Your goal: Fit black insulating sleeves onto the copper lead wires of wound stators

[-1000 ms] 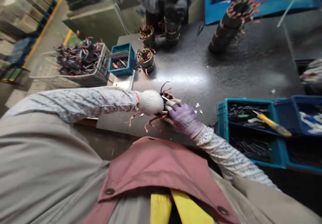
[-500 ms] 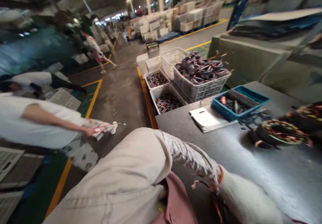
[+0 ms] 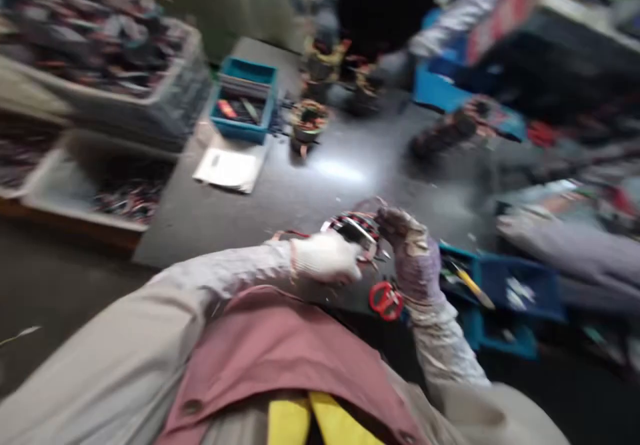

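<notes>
My left hand (image 3: 327, 257), in a white knitted glove, is closed on the near left side of a wound motor stator (image 3: 356, 227). The stator is a dark ring with red and black wires and a pale inner edge, low over the metal table. My right hand (image 3: 414, 258), in a worn purple-grey glove, has its fingers curled together at the stator's right edge. Motion blur hides whether they grip the ring or its wires. Just below, near the table's front edge, lie red-handled scissors (image 3: 386, 300).
Across the metal table (image 3: 280, 208), a co-worker's gloved hands (image 3: 393, 68) handle stators. Another person's gloved arm (image 3: 540, 231) reaches in from the right. A blue tray (image 3: 242, 131) and a paper pad (image 3: 227, 169) lie left; blue bins (image 3: 523, 271) hold tools right; stator crates (image 3: 187, 98) stand left.
My view has swung from the aisle at left down to the table. Both gloved hands and the stator now show; before, only my left arm and glove were visible.
</notes>
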Action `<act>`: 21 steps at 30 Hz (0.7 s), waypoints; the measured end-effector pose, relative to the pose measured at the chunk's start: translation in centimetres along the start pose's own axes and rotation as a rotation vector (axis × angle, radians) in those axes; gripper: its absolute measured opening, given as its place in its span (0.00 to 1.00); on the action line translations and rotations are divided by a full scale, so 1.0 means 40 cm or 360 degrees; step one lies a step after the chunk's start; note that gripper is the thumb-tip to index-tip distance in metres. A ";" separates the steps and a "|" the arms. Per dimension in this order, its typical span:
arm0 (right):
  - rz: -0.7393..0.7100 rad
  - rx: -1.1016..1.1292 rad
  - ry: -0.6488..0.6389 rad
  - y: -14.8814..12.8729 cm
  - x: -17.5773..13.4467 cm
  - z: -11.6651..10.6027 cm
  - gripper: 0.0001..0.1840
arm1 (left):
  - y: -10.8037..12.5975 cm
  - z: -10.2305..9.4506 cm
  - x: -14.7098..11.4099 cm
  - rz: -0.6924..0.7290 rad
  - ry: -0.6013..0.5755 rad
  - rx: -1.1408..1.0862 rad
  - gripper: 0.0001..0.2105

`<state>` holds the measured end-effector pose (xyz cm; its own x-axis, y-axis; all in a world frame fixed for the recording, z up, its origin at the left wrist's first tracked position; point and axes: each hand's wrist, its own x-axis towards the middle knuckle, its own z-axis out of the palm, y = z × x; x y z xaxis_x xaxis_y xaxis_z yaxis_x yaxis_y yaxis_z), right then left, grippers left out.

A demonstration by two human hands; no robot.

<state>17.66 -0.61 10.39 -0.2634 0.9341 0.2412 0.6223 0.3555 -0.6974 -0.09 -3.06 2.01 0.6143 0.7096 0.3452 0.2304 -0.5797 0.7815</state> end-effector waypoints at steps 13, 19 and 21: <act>-0.0109 -0.1842 -0.0343 0.090 -0.050 0.063 0.15 | -0.341 0.095 -0.195 -0.1145 0.0376 0.0205 0.18; -0.0010 -0.2008 -0.0656 0.102 0.056 0.153 0.14 | -0.330 0.196 -0.181 -0.1239 -0.0047 0.0440 0.19; -0.0185 -0.1945 -0.0748 0.116 0.049 0.153 0.14 | -0.299 0.214 -0.197 -0.1199 -0.0038 0.0429 0.17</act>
<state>15.55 2.66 3.49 -0.4355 0.8837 -0.1717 0.7749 0.4651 0.4281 -1.20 -5.13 -14.52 0.2361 0.9418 -0.2393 0.7626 -0.0270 0.6464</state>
